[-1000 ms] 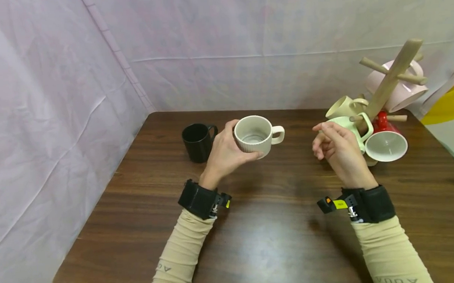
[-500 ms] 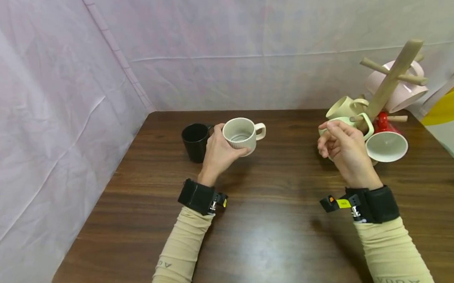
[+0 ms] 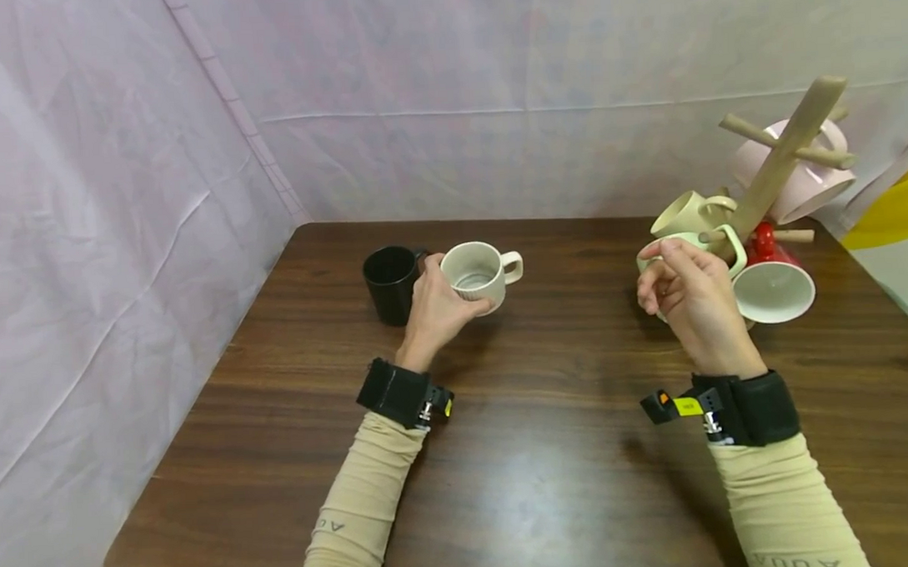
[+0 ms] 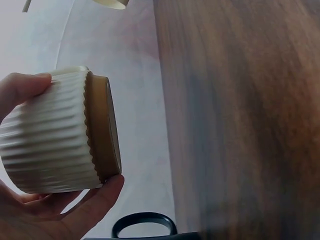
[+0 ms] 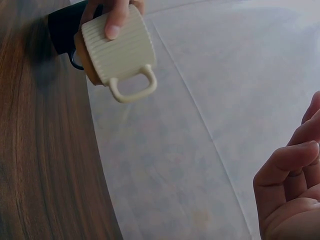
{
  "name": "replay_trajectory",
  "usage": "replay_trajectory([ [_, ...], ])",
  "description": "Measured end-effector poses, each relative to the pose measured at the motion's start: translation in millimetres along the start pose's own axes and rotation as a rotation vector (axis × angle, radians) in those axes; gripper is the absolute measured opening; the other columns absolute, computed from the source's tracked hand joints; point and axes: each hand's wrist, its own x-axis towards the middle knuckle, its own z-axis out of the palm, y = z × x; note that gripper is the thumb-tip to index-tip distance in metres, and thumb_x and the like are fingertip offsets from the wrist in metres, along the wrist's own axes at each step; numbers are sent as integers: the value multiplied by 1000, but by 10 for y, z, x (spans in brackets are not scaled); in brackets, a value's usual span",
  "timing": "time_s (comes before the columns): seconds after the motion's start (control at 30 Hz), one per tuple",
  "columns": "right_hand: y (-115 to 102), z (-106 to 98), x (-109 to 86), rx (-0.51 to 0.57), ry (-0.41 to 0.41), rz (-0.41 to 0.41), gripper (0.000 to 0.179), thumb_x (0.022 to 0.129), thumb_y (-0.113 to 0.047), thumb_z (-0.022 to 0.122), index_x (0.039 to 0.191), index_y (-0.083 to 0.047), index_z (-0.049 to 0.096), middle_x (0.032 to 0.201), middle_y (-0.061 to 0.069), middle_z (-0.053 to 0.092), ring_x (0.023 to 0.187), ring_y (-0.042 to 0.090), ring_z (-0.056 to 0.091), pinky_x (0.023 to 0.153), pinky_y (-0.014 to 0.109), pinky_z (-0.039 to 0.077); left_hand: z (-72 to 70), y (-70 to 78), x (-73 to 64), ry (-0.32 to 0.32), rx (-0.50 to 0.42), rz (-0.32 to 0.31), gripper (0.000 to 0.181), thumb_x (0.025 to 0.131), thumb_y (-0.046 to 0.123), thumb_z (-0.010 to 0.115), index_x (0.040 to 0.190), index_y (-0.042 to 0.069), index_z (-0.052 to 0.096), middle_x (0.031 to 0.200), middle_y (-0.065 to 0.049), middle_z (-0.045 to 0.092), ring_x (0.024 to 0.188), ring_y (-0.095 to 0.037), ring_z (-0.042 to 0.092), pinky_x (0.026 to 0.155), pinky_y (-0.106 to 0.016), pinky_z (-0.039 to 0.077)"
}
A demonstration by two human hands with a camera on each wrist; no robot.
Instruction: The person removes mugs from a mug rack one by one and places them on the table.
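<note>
A ribbed cream mug is gripped round its body by my left hand, thumb on the near side and fingers behind. Its handle points right, and the left wrist view shows the mug's tan base held above the table. Right behind that hand stands a black mug, upright on the table, its handle partly hidden. My right hand hangs in the air with loosely curled fingers and holds nothing. It overlaps a pale green mug on the rack in the head view.
A wooden mug rack stands at the right back of the table. On it hang a pink mug, a pale yellow mug and a red mug with a white inside. Pale cloth lines the back and left.
My left hand has carried the cream mug to the left and slightly lower, closer to the black mug. My right hand has shifted a little to the right.
</note>
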Motion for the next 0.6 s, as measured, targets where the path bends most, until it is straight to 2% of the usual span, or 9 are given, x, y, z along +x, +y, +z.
replay_trajectory([
  [0.33, 24, -9, 1, 4, 1, -1, 27, 107, -13, 52, 91, 1, 69, 65, 9, 65, 51, 17, 56, 47, 22, 44, 42, -121, -12, -32, 39, -80, 82, 68, 17, 92, 130, -8, 44, 121, -27, 61, 109, -40, 63, 91, -47, 53],
  [0.6, 40, -9, 2, 6, 0, -4, 27, 107, -13, 52, 91, 1, 69, 65, 9, 65, 52, 16, 57, 48, 22, 44, 70, -181, -8, -51, 34, -88, 83, 68, 15, 93, 131, -8, 43, 121, -28, 61, 109, -40, 63, 90, -47, 53],
])
